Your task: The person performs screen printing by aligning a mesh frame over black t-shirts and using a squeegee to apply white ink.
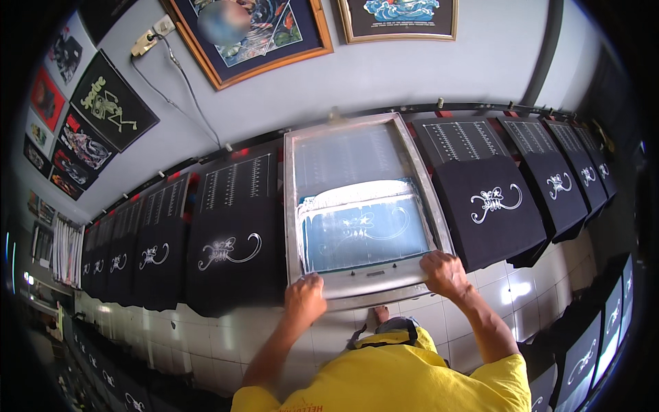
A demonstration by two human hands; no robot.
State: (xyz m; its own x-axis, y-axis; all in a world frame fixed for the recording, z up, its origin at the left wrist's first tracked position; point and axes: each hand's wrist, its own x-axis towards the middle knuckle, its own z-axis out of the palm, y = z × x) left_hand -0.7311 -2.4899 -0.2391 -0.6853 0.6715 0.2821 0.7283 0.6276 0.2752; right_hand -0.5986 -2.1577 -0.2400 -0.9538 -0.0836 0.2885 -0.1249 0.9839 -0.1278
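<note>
A silver-rimmed screen-printing frame (291,206) lies in front of me over one of the pallets in a row. Its mesh has a blue stencil area (329,255) with a faint curled design, and a thick band of white ink (364,192) runs across the middle. My left hand (306,299) is closed round the frame's near left corner. At the near right corner, my right hand (446,273) grips the same frame. What lies beneath the screen is mostly hidden.
Black printed fabric (230,275) covers the pallet to the left, and similar printed fabric (480,233) covers the one to the right. More continue both ways. A rail (439,108) runs along the wall. Behind me on the right stand more printed black panels (582,360).
</note>
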